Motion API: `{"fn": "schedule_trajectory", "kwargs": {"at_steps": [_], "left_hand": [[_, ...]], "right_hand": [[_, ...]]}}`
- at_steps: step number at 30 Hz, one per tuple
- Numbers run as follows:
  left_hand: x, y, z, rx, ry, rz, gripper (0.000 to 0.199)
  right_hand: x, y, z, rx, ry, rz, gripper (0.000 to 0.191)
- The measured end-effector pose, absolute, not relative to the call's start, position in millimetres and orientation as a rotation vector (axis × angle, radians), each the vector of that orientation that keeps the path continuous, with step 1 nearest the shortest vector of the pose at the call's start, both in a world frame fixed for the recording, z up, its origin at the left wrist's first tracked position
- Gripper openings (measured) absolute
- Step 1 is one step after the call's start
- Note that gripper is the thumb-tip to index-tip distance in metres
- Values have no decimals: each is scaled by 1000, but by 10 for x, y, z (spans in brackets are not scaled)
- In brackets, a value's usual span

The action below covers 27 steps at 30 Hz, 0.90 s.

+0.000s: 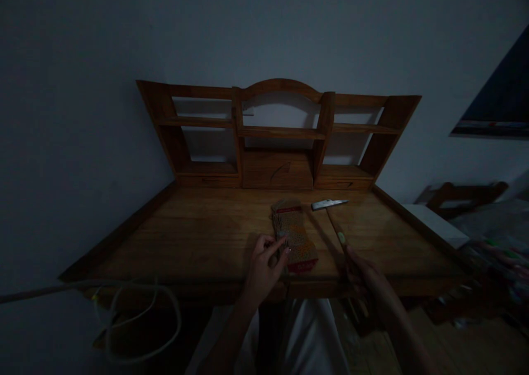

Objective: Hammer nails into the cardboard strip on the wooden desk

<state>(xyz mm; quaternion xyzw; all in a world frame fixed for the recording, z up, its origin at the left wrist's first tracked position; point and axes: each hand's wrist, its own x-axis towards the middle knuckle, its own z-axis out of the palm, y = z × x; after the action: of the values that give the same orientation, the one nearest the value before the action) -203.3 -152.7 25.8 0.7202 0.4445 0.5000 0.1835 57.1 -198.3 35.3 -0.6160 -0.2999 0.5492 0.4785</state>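
My right hand point(363, 273) is wrapped round the wooden handle of a hammer point(341, 236). The hammer's metal head point(329, 204) is raised a little over the desk, beyond and to the right of a piece of cardboard. This brown cardboard point(300, 240), printed with orange and red, lies on the desk between my hands. At its left edge is my left hand point(266, 265), with thumb and forefinger brought close together over the cardboard. Whatever sits between those fingertips is too small and dark to make out.
The wooden desk point(198, 237) has a shelf unit point(281, 133) along its back, against the wall. A pale cable point(177, 314) loops off the front left. To the right stand a white surface point(433, 223) and a wooden chair back point(467, 190). The light is dim.
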Motion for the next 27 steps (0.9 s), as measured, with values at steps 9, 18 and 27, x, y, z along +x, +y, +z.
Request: {"fn": "schedule_trajectory", "kwargs": {"at_steps": [9, 18, 27], "left_hand": [[-2042, -1531, 319, 2005, 1272, 1384, 37], [-2062, -1237, 354, 2139, 1448, 1293, 41], [-2066, -1248, 381, 2247, 1520, 1260, 40]], "right_hand": [[593, -1985, 302, -1513, -728, 1331, 46], [581, -1971, 328, -1502, -713, 1377, 47], [601, -1959, 331, -1504, -725, 1390, 47]]}}
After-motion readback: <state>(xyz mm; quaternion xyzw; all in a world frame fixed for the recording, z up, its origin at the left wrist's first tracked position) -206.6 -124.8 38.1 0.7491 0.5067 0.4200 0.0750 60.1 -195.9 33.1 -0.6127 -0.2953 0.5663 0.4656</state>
